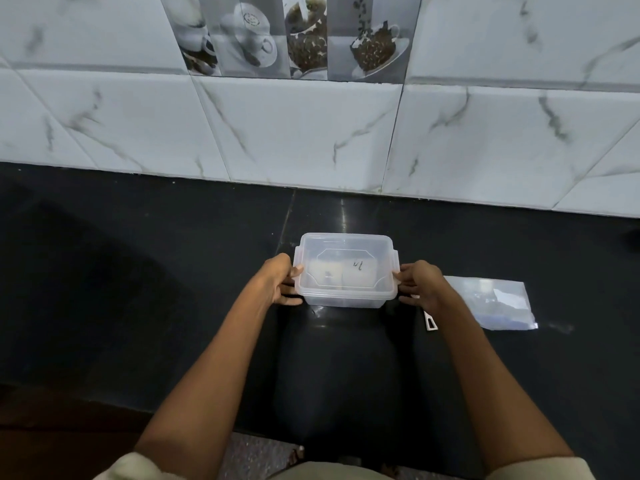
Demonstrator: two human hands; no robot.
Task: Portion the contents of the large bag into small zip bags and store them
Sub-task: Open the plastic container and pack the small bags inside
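A clear plastic container (346,271) with its lid on stands on the black counter, in the middle of the view. Through the lid I see small filled zip bags (341,275) of white contents lying inside. My left hand (278,284) grips the container's left side, thumb on the lid's edge and fingers curled at the wall. My right hand (417,284) grips the right side at the clip in the same way. A flat, empty-looking large clear bag (495,303) lies on the counter just right of my right hand.
A small white object (430,320) lies on the counter by my right wrist. The tiled wall (311,133) rises behind the container. The dark counter (138,271) spreads left and right; its front edge runs near my elbows.
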